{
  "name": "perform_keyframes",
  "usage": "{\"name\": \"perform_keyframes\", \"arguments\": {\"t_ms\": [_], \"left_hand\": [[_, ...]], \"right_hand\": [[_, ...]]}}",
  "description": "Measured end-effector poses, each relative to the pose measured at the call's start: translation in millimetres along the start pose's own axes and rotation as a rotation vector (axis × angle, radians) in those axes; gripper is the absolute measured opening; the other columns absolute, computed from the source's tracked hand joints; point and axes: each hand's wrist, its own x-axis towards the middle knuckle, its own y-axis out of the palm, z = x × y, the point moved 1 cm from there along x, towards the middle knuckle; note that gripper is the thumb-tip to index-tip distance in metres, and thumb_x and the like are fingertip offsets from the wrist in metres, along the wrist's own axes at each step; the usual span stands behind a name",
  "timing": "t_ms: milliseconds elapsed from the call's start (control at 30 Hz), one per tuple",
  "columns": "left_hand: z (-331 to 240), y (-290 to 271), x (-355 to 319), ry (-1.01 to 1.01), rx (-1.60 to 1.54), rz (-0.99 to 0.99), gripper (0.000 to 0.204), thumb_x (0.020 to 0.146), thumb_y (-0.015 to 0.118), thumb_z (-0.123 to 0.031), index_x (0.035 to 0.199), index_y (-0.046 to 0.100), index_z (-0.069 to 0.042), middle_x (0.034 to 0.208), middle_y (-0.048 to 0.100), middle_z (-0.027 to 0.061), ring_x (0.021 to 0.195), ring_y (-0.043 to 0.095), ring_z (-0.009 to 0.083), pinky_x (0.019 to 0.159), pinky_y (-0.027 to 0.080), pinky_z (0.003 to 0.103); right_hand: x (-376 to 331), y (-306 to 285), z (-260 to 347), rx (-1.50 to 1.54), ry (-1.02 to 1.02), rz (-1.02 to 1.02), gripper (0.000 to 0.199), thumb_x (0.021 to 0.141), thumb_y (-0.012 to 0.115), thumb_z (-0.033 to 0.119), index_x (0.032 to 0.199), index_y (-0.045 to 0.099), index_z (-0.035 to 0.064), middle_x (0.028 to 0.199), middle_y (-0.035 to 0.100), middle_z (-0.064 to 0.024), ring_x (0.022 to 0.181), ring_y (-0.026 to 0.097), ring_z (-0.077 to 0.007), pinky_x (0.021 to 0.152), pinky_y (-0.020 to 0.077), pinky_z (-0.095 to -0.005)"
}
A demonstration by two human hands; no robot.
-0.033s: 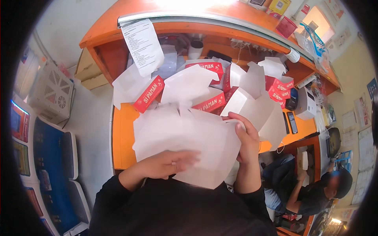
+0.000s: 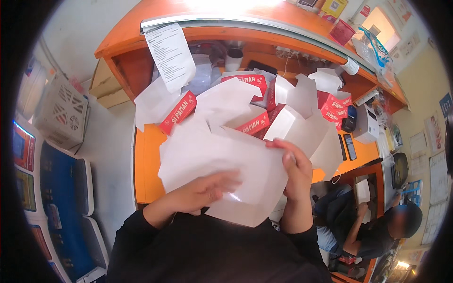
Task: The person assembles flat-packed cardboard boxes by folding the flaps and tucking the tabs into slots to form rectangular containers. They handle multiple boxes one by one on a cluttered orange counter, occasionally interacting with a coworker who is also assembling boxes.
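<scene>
In front of my chest lies a white, partly unfolded cardboard food box (image 2: 236,160), its inner side up. My right hand (image 2: 296,172) pinches its right edge between thumb and fingers. Over the lower left part of the box is my left hand (image 2: 200,192), fingers stretched out and slightly blurred; whether they press on the cardboard I cannot tell. Just beyond are several more white boxes with red side panels, among them a tilted one (image 2: 178,112) at the left and an upright, open one (image 2: 281,126) at the right.
The orange desk (image 2: 150,162) has a raised shelf with a hanging paper slip (image 2: 171,56). A phone (image 2: 349,147) and a small white device (image 2: 366,125) stand at the right. A seated person (image 2: 373,236) in dark clothes holds a white box at the lower right.
The box's far edge has shifted slightly and covers more of the red panel behind it. My left hand has moved a little over the cardboard; my right hand keeps its hold.
</scene>
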Motion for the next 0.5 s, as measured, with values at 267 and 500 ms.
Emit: {"name": "perform_keyframes", "arguments": {"t_ms": [267, 500], "left_hand": [[-8, 4, 21, 0.272, -0.431, -0.366, 0.040, 0.098, 0.050, -0.033, 0.127, 0.048, -0.006, 0.109, 0.060, 0.0046, 0.101, 0.056, 0.0126, 0.083, 0.046, 0.028], [10, 13, 19, 0.251, -0.394, -0.247, 0.028, 0.099, 0.048, -0.021, 0.117, 0.056, -0.001, 0.110, 0.061, 0.0047, 0.095, 0.058, 0.0080, 0.076, 0.047, 0.022]], "right_hand": [[-40, 30, 11, -0.261, -0.647, 0.312, 0.014, 0.091, 0.056, 0.011, 0.100, 0.065, 0.0047, 0.103, 0.066, -0.0159, 0.111, 0.058, -0.0382, 0.100, 0.0398, -0.0562], [-40, 25, -9, -0.868, -0.748, 0.128, 0.043, 0.074, 0.072, 0.009, 0.116, 0.062, 0.0121, 0.120, 0.058, -0.0142, 0.115, 0.051, -0.0417, 0.095, 0.0459, -0.0484]]}}
